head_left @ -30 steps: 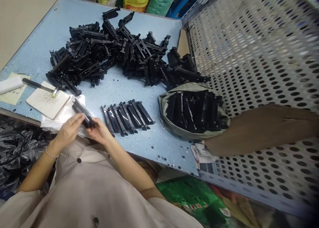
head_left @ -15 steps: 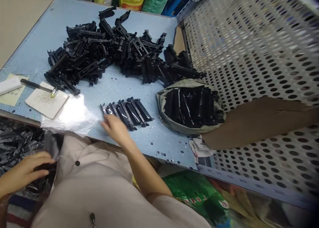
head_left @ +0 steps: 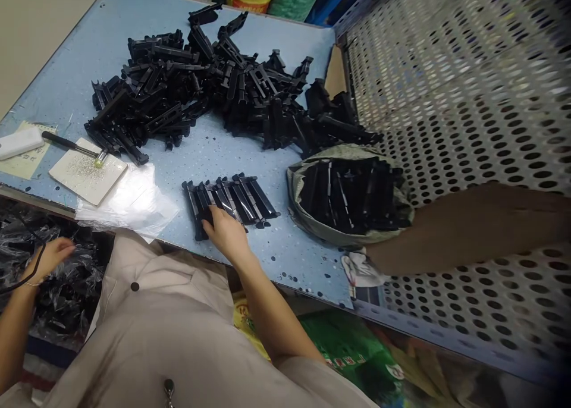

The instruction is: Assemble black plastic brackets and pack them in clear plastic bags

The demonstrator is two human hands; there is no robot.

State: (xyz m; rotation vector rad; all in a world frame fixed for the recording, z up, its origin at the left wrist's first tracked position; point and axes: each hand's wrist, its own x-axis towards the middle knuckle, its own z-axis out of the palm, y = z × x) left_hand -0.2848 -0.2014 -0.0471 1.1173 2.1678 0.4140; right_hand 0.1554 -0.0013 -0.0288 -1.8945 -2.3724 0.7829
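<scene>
Several slim black plastic parts [head_left: 243,197] lie side by side in a slanted row near the table's front edge. My right hand [head_left: 227,232] is on the left end of this row, its thumb and fingers closed on the parts there; some fingertips are hidden. Off the table at the left, my left hand [head_left: 50,258] hovers by a heap of black parts in clear plastic bags [head_left: 66,295]. Its fingers are stretched out and hold nothing. A dark cord crosses in front of that wrist.
Loose black parts [head_left: 178,93] pile up across the table [head_left: 147,3]. A fabric sack [head_left: 297,209] full of them stands right, beside a perforated metal panel [head_left: 446,99]. At left are clear bags [head_left: 138,203], a board [head_left: 89,179] and a black-handled tool [head_left: 66,143].
My right hand has moved right onto the row, where another part now lies at the left end. A dark bagged item beside my left hand has dropped away, and that hand has moved left.
</scene>
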